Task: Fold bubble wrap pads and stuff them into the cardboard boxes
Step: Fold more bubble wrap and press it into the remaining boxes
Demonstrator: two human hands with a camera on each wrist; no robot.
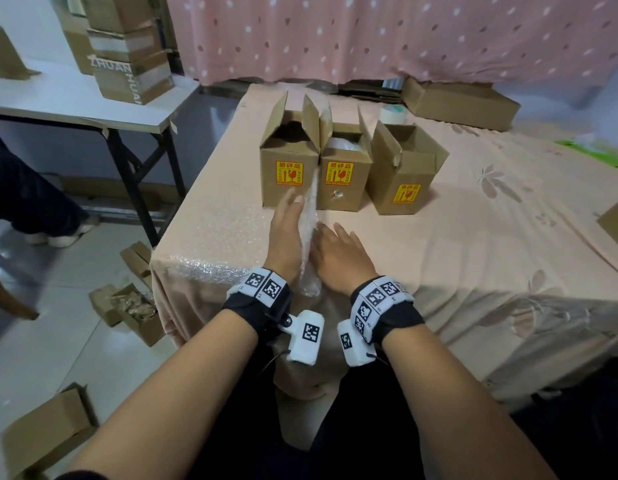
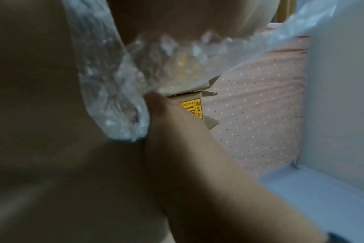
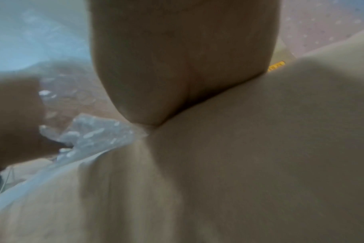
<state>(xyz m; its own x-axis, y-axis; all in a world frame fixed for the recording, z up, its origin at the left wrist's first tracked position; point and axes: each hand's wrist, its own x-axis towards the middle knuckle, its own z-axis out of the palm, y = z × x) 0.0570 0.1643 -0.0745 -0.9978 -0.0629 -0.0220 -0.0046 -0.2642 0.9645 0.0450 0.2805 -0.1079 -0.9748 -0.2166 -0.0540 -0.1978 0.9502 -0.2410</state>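
Note:
A clear bubble wrap pad [image 1: 214, 244] lies on the peach-covered table [image 1: 473, 237]. Part of it is pushed up into a standing ridge [image 1: 309, 233] that runs toward the gap between two boxes. My left hand [image 1: 286, 223] presses the ridge from the left with straight fingers. My right hand [image 1: 338, 251] lies with straight fingers against its right side. Three open cardboard boxes with yellow fragile labels stand behind: left [image 1: 288, 168], middle [image 1: 343, 174] with wrap inside, right [image 1: 404, 174]. The left wrist view shows crumpled bubble wrap [image 2: 119, 92] and a box label [image 2: 192, 108]. The right wrist view is mostly palm, with bubble wrap [image 3: 94, 136] at the left.
A tape roll [image 1: 394, 114] and a flat carton [image 1: 459, 102] sit at the table's far end. Stacked boxes [image 1: 127, 57] stand on a white folding table at the left. Open boxes [image 1: 134, 310] lie on the floor, and a person's legs [image 1: 34, 202] are at the far left.

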